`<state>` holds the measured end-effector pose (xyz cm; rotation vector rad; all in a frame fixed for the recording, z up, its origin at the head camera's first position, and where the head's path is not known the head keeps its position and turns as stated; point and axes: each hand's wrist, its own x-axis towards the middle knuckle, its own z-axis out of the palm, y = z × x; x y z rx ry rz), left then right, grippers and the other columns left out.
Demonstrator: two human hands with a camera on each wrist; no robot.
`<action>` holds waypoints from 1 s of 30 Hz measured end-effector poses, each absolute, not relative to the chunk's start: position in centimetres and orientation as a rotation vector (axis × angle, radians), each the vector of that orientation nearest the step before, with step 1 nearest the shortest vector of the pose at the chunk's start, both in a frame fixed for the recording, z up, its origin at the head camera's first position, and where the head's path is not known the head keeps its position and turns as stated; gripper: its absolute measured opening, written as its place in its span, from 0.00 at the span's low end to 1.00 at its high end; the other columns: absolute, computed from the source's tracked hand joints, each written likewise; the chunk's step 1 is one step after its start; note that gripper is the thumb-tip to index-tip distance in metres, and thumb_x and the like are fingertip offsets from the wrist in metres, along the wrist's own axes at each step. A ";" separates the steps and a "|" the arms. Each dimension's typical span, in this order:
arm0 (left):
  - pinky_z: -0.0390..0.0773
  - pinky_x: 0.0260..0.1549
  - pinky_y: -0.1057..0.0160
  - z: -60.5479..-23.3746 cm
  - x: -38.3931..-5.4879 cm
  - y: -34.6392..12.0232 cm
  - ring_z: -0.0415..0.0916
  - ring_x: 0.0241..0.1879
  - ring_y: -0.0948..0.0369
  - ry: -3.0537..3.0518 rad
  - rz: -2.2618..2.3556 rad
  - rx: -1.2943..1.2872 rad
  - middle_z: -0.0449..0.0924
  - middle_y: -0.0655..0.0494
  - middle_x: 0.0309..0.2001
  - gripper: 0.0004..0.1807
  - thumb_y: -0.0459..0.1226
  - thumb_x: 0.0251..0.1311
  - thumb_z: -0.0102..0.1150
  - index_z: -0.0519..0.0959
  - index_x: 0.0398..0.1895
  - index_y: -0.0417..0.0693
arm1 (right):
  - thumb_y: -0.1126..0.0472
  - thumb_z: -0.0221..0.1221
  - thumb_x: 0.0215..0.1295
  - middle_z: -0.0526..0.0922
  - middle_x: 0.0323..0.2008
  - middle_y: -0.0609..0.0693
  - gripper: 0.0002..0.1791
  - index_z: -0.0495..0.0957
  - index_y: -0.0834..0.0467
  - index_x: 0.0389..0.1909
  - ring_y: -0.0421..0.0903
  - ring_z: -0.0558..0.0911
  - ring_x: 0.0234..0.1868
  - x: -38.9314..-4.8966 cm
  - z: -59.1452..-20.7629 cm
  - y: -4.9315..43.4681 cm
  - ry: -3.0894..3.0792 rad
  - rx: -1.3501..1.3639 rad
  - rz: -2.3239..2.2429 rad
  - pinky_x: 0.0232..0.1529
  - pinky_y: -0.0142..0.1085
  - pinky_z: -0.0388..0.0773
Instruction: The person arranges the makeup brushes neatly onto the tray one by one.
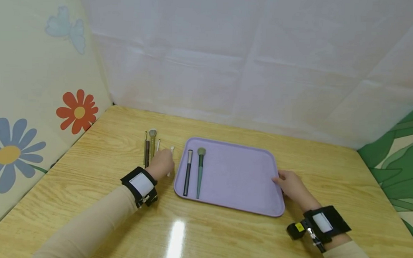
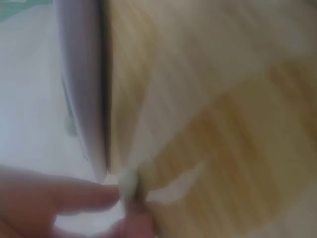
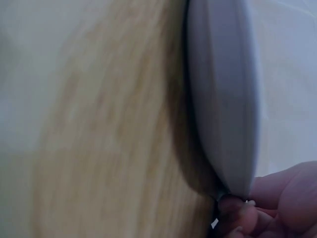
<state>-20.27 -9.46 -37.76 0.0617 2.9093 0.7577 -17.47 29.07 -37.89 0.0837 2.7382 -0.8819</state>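
My left hand point(image 1: 161, 164) is at the left of the lilac tray point(image 1: 239, 176), pinching a slim white stick-like tool point(image 1: 172, 148); most of it is hidden by the hand. In the left wrist view, a pale end of the tool point(image 2: 130, 184) shows between thumb and finger, blurred. My right hand point(image 1: 292, 186) grips the tray's right rim, thumb on top and fingers tucked below. On the tray's left side lie a dark-handled brush point(image 1: 187, 174) with a silver top and a green makeup brush point(image 1: 200, 171), side by side.
Left of the tray, several more brushes lie on the wooden table point(image 1: 222, 237), among them an olive makeup brush point(image 1: 152, 140), a dark brown one point(image 1: 147, 153) and a thin one point(image 1: 145, 145). A white sheet point(image 1: 247, 69) stands behind, a flower-patterned panel point(image 1: 25, 78) at left.
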 end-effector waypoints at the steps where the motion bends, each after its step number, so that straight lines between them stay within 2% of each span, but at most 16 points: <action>1: 0.73 0.16 0.65 -37.7 -20.3 -9.4 0.74 0.22 0.54 2.913 0.748 0.065 0.76 0.43 0.25 0.07 0.21 0.55 0.50 0.76 0.23 0.32 | 0.66 0.47 0.74 0.78 0.41 0.65 0.24 0.61 0.80 0.62 0.50 0.77 0.34 -17.5 -37.9 29.1 2.736 0.085 -0.882 0.29 0.37 0.77; 5: 0.75 0.19 0.63 -37.5 -20.3 -9.4 0.75 0.24 0.53 2.930 0.711 0.076 0.77 0.43 0.27 0.08 0.21 0.55 0.50 0.76 0.22 0.32 | 0.66 0.47 0.74 0.78 0.43 0.66 0.24 0.61 0.80 0.63 0.50 0.78 0.36 -17.5 -37.9 29.1 2.733 0.095 -0.874 0.30 0.37 0.78; 10: 0.69 0.17 0.65 -37.5 -20.4 -9.3 0.70 0.21 0.56 2.908 0.714 0.063 0.73 0.47 0.23 0.09 0.22 0.56 0.50 0.75 0.21 0.36 | 0.66 0.47 0.74 0.78 0.43 0.67 0.24 0.61 0.80 0.63 0.50 0.78 0.36 -17.6 -38.0 29.2 2.736 0.096 -0.863 0.30 0.37 0.78; 21: 0.65 0.16 0.66 -37.6 -20.6 -9.4 0.68 0.20 0.57 2.892 0.740 0.018 0.70 0.49 0.23 0.06 0.24 0.57 0.51 0.75 0.24 0.34 | 0.65 0.47 0.75 0.77 0.46 0.68 0.25 0.59 0.79 0.64 0.52 0.78 0.38 -17.7 -38.0 29.1 2.724 0.135 -0.849 0.31 0.38 0.78; 27: 0.67 0.13 0.67 -37.9 -20.4 -9.7 0.69 0.17 0.58 2.870 0.859 -0.006 0.72 0.48 0.21 0.05 0.25 0.57 0.52 0.73 0.25 0.35 | 0.65 0.46 0.75 0.75 0.51 0.72 0.25 0.58 0.79 0.65 0.54 0.78 0.42 -17.7 -38.0 29.1 2.714 0.147 -0.838 0.34 0.40 0.80; 30: 0.67 0.11 0.68 -37.9 -20.3 -9.9 0.68 0.13 0.60 2.838 0.931 -0.017 0.73 0.48 0.20 0.05 0.25 0.57 0.51 0.73 0.25 0.35 | 0.65 0.47 0.75 0.75 0.50 0.71 0.25 0.58 0.79 0.64 0.54 0.78 0.41 -17.7 -38.0 29.1 2.716 0.141 -0.847 0.33 0.39 0.79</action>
